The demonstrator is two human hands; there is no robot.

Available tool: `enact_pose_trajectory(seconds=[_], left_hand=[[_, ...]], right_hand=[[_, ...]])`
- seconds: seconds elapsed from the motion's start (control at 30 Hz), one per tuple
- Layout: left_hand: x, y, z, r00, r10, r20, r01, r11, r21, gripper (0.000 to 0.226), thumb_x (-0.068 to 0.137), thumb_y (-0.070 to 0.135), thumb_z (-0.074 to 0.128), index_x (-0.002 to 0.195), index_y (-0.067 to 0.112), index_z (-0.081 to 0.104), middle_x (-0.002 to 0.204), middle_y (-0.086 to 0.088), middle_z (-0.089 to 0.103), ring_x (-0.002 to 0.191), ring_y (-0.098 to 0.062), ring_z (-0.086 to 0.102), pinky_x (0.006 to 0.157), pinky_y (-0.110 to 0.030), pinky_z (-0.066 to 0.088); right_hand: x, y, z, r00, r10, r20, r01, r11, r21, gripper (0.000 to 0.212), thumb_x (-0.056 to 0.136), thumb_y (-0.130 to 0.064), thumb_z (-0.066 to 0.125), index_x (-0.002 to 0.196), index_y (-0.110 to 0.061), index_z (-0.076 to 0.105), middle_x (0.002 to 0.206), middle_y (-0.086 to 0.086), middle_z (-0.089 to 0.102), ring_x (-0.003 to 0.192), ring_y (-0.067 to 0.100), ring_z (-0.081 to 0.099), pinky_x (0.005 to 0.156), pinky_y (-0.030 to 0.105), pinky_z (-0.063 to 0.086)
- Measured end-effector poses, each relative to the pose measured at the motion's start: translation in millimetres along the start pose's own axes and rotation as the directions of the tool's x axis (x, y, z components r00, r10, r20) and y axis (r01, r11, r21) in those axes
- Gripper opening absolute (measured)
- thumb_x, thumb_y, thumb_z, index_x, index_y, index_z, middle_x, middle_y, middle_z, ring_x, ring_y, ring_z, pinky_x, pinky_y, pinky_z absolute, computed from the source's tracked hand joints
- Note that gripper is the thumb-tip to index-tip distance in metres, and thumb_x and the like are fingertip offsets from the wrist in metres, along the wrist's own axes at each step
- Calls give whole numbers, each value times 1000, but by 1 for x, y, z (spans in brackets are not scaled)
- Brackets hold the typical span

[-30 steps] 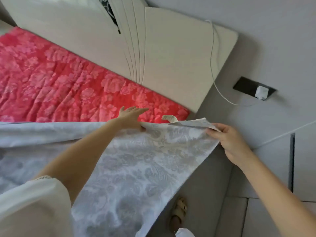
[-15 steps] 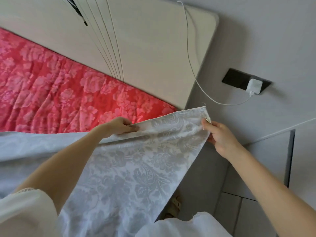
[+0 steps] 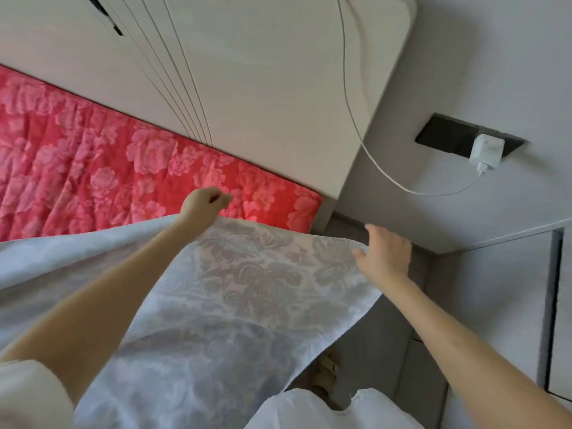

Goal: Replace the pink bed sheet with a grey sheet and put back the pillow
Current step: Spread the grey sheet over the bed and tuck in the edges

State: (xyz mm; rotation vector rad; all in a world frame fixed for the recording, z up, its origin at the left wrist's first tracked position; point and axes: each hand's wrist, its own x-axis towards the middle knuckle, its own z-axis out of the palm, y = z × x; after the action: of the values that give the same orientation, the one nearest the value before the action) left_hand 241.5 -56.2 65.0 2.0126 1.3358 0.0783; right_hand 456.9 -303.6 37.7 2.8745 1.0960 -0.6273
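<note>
Beige grooved headboard (image 3: 278,88), grey wall (image 3: 495,57), white charger (image 3: 486,149) in blk socket (image 3: 445,139), cable (image 3: 433,193) looping down.

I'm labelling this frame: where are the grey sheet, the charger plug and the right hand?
grey sheet (image 3: 247,289), head view, patterned middle.
charger plug (image 3: 486,149), head view, white body.
right hand (image 3: 385,257), head view, back of hand.

No readable words, numbers, brands or signs, faint grey marks on the white charger plug (image 3: 486,150) in the dark wall socket (image 3: 445,138), too blurred to make out, grey sheet (image 3: 247,305) and pink sheet (image 3: 93,168) carry flower patterns only
</note>
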Motion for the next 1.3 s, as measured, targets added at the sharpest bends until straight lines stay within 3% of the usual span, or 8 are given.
enact_pose_trajectory(seconds=[0.13,0.2,0.3,0.67,0.87,1.0,1.13,1.3], left_hand=[[7,40,26,971,176,160,-176,984,-14,31,93,24,57,64,14,50,57,3,43,52,-8,36,52,-25,28],[14,48,35,949,250,192,-250,968,-28,26,93,23,58,72,8,55,57,4,45,54,-9,38,54,-29,27],[32,40,26,930,317,184,-327,945,25,26,90,30,60,81,6,61,62,2,50,60,-14,42,58,-29,31],[80,-141,-25,963,-126,239,-100,656,748,30,97,40,44,109,19,62,103,-3,66,99,-24,60,67,-28,41],[123,-166,-68,973,-28,-230,124,902,414,20,88,8,52,89,-4,67,86,-31,64,82,-44,61,69,-44,45],[196,-93,-96,864,58,-500,116,944,309,16,82,4,45,77,2,60,71,-18,52,72,-23,50,60,-30,26],[256,-40,-116,777,57,-627,134,958,253,16,78,12,41,77,8,56,75,-14,40,75,-13,38,60,-31,21],[292,-27,-116,771,19,-636,58,993,100,27,82,10,51,100,3,70,100,-15,69,84,-12,53,64,-17,35]], right_hand=[[16,-103,-3,898,-426,108,342,832,437,66,83,-45,65,141,-24,40,137,-3,51,130,16,42,114,46,13],[26,-131,-2,874,-458,161,244,702,670,16,85,-31,66,99,-23,65,93,-7,66,90,12,59,91,43,37],[48,-133,-2,925,-356,135,102,572,814,30,86,-19,65,61,-12,51,56,-7,44,56,9,40,59,33,32],[95,-121,7,955,-297,-12,221,683,696,13,87,-24,66,77,-16,70,70,-12,65,70,9,60,76,42,51],[115,-105,35,962,-254,-99,264,770,580,19,84,-34,69,78,-16,73,69,-8,68,65,14,62,64,38,50],[128,-104,42,925,-253,-282,369,775,513,31,86,-40,64,73,-12,69,52,-10,57,46,12,50,49,30,41],[157,-112,25,841,-230,-490,493,700,517,38,90,-39,55,67,-11,63,48,-12,42,41,13,36,41,24,31],[207,-115,21,678,-189,-711,476,850,227,39,92,-34,57,64,-6,61,48,1,49,41,18,39,42,23,31]])
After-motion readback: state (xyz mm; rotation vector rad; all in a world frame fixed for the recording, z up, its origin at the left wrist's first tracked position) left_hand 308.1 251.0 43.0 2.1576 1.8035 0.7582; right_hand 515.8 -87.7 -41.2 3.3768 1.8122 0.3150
